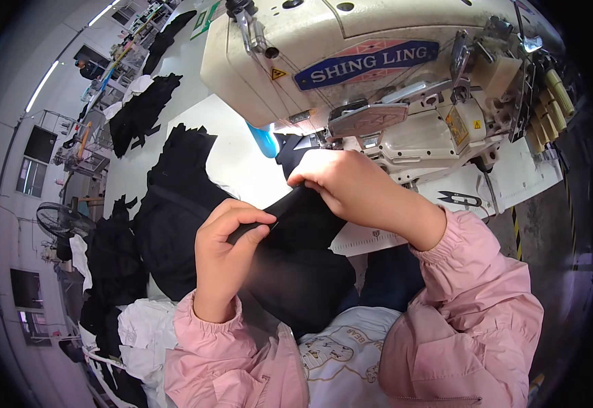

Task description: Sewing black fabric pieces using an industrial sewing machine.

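Stretched between my hands is a piece of black fabric [303,211], running up to the needle area of a cream-coloured sewing machine [255,75]. My left hand [225,248] pinches its edge between thumb and fingers, lower and left of the machine. Close below the presser foot [329,139], my right hand [340,183] grips the same fabric, its fingers curled and partly hidden behind the back of the hand. The lower part of the cloth hangs over the table's front edge toward my lap.
Black cloth pieces [177,177] are heaped on the white table left of my hands. White cloth [148,333] lies lower left. Thread snips [459,198] rest on the table at right. A blue object [262,139] stands beside the needle area. A fan [61,219] is farther left.
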The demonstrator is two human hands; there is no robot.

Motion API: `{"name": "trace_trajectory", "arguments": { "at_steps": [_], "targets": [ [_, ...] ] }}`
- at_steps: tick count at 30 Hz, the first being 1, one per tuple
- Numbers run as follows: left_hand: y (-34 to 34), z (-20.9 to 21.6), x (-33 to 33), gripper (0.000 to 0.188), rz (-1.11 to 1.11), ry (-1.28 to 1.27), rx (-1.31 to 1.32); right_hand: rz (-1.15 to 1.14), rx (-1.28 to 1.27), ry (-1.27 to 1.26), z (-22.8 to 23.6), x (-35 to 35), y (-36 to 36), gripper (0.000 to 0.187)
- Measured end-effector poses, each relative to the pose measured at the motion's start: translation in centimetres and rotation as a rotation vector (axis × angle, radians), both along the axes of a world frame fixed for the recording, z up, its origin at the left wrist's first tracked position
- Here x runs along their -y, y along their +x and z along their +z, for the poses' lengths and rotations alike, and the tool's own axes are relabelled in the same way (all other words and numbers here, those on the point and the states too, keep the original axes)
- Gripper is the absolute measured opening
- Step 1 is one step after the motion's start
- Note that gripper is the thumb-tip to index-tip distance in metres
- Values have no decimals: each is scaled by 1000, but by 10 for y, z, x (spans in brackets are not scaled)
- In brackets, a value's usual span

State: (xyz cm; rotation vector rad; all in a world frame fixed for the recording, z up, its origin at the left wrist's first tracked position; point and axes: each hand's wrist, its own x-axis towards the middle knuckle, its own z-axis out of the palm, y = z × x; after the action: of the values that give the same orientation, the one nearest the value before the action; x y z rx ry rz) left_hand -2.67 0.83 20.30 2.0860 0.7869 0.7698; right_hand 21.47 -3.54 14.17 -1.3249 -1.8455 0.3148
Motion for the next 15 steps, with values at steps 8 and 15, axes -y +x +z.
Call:
{"name": "trace_trajectory", "arguments": {
  "at_steps": [8,15],
  "targets": [
    [6,-13,1,22,25,328,-15,-34,252,110,8,2,1,9],
    [48,-114,24,81,98,617,7,-107,439,369,-20,42,-2,29]
  ]
}}
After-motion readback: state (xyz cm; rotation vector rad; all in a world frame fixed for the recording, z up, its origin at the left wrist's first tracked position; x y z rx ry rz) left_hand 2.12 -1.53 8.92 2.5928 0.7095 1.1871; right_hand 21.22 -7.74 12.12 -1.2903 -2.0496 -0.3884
